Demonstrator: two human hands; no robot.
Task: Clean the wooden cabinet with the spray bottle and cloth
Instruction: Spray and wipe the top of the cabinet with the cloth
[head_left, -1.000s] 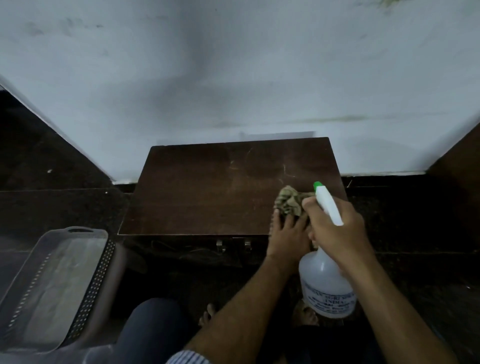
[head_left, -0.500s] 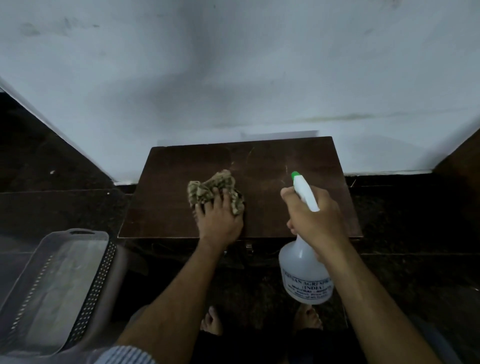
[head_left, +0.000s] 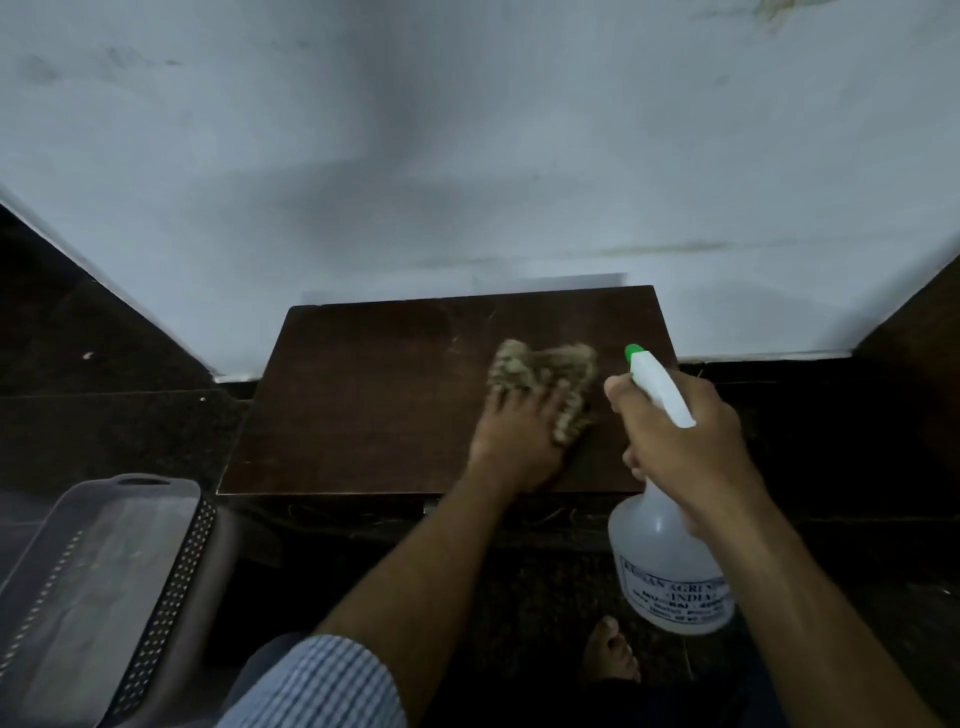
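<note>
The left hand (head_left: 511, 441) lay flat with straight fingers on the cloth (head_left: 545, 369), pressing it onto the right half of the wooden cabinet (head_left: 363, 405) top. The right hand (head_left: 680, 441) gripped the spray bottle (head_left: 670, 566) by its neck, above the cabinet's front right corner. A grey basket (head_left: 171, 545) stood left of the cabinet.

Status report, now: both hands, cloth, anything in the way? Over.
Left hand flat on cloth, pressing it on cabinet top. Right hand grips spray bottle beside it. Grey basket apart, at left.

Crumpled cloth (head_left: 545, 384) on dark cabinet (head_left: 363, 405); white spray bottle (head_left: 670, 561) tilted.
</note>
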